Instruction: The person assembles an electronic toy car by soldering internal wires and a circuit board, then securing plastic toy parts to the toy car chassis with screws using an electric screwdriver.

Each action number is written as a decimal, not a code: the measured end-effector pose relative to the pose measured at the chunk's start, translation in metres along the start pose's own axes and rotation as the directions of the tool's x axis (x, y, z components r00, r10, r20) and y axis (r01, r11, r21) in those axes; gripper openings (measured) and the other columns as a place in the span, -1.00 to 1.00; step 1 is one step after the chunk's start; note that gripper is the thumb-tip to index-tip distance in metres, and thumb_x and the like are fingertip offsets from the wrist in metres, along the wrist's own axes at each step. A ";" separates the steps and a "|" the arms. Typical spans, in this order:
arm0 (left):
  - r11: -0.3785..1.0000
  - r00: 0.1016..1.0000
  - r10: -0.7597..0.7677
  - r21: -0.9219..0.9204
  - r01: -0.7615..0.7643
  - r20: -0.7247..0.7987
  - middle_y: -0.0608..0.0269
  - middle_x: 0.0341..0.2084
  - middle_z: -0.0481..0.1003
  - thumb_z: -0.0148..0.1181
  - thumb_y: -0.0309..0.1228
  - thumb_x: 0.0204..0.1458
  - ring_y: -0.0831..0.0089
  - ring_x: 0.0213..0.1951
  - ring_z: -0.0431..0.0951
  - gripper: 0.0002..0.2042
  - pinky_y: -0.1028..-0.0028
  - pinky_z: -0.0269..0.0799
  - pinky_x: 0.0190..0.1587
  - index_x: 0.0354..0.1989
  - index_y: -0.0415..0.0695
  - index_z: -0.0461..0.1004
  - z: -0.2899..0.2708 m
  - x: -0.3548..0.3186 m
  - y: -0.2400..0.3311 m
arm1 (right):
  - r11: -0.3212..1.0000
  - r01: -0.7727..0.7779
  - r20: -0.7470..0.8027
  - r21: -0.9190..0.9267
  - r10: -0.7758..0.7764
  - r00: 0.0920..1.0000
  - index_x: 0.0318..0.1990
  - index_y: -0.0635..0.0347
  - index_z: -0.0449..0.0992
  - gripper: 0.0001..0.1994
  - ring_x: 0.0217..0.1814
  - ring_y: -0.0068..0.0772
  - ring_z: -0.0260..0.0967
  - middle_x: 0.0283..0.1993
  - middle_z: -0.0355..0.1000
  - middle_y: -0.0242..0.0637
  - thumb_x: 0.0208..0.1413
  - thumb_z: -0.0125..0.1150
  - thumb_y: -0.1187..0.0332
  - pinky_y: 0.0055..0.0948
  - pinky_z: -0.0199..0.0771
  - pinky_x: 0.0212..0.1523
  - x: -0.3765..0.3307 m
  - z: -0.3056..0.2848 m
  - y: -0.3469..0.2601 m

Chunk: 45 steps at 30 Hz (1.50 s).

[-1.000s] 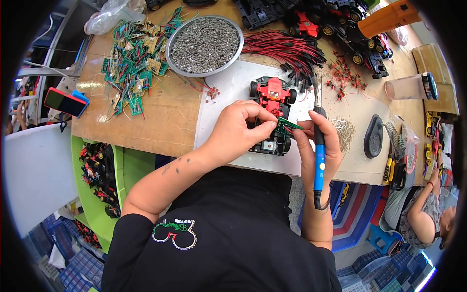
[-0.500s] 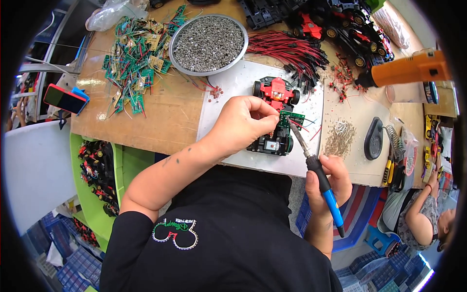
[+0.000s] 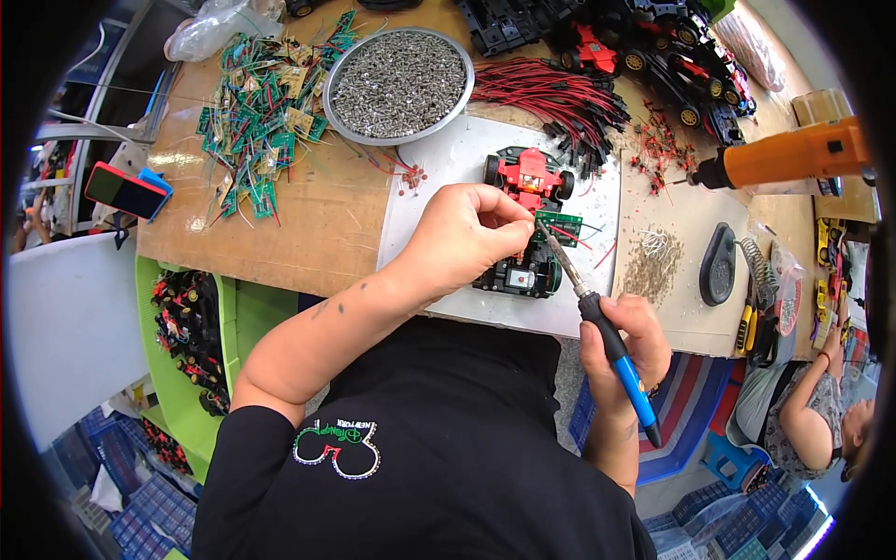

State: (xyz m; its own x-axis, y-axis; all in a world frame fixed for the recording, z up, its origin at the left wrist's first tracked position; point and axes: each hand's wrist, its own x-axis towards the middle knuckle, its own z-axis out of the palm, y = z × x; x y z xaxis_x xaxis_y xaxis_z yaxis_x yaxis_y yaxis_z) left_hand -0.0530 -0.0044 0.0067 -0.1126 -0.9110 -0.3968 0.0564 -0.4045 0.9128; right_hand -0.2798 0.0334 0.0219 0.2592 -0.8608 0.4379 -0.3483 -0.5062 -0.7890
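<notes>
My right hand (image 3: 627,347) grips a soldering iron (image 3: 611,338) with a blue and black handle. Its metal tip reaches up and left to a small green circuit board (image 3: 560,227) with red and dark wires. At the board's left edge, the thumb and fingers of my left hand (image 3: 471,233) are pinched together; whatever is between them is too small or hidden to tell. Under the board lies a toy car (image 3: 534,177) with a red front body and a black chassis, its middle partly covered by the board and my fingers. The car rests on a white sheet (image 3: 434,187).
A metal bowl of screws (image 3: 401,84), piled circuit boards (image 3: 266,121) and bundled red-black wires (image 3: 551,98) lie behind. An orange power screwdriver (image 3: 789,157) juts in at right, above a black soldering-iron stand (image 3: 718,264). More toy cars (image 3: 686,65) fill the back right. Another person (image 3: 807,411) sits far right.
The soldering iron and my right hand have shifted slightly left, bringing the tip closer to my left fingertips. The orange screwdriver has swung a little. My left hand stays in place.
</notes>
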 end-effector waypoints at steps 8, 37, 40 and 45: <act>1.000 1.000 0.003 0.013 -0.003 -0.013 0.35 -0.40 0.58 0.29 -0.45 0.07 0.69 -0.36 0.50 -0.86 0.61 0.44 -0.24 -0.26 -0.26 0.60 0.001 -0.001 0.000 | 0.998 -0.057 -0.119 0.011 0.058 0.991 0.11 0.29 0.45 -0.51 -0.19 -0.34 0.55 -0.18 0.56 -0.10 -0.03 0.41 0.60 -0.39 0.52 -0.10 0.004 0.004 0.016; 0.503 0.721 0.583 0.530 -0.682 0.375 0.26 -0.19 0.47 0.36 -0.52 -0.11 0.28 -0.01 0.41 -0.83 0.29 0.29 0.09 -0.32 -0.14 0.54 0.000 -0.001 0.027 | 1.000 0.013 0.186 0.017 -0.016 0.982 0.23 0.13 0.38 -0.35 -0.27 -0.44 0.38 -0.13 0.43 -0.23 -0.11 0.26 0.74 -0.49 0.47 -0.24 0.046 0.024 0.013; 0.896 0.909 0.409 0.155 -0.417 0.080 0.25 -0.21 0.53 0.34 -0.54 0.01 0.44 -0.09 0.51 -0.86 0.40 0.40 0.02 -0.27 -0.20 0.51 0.004 -0.008 0.015 | 0.995 -0.055 0.097 0.086 0.047 0.994 0.21 0.16 0.37 -0.38 -0.28 -0.48 0.40 -0.13 0.46 -0.23 -0.10 0.31 0.71 -0.50 0.48 -0.24 0.035 0.031 0.008; 0.885 0.995 0.098 -0.454 -0.100 -0.027 0.23 -0.31 0.60 0.32 -0.55 0.07 0.55 -0.24 0.58 -0.86 0.56 0.50 -0.11 -0.21 -0.25 0.54 0.007 -0.009 0.001 | 0.998 0.035 0.021 0.056 -0.036 0.999 0.18 0.18 0.38 -0.35 -0.36 -0.46 0.40 -0.17 0.49 -0.25 -0.16 0.47 0.58 -0.49 0.45 -0.31 0.019 0.053 0.003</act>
State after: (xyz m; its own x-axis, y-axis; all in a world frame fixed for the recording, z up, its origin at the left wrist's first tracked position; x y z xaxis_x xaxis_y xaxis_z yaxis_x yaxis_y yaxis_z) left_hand -0.0589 0.0043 0.0117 -0.0795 -0.9481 -0.3080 0.5119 -0.3040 0.8035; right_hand -0.2279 0.0182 0.0052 0.2905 -0.8407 0.4569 -0.2878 -0.5321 -0.7962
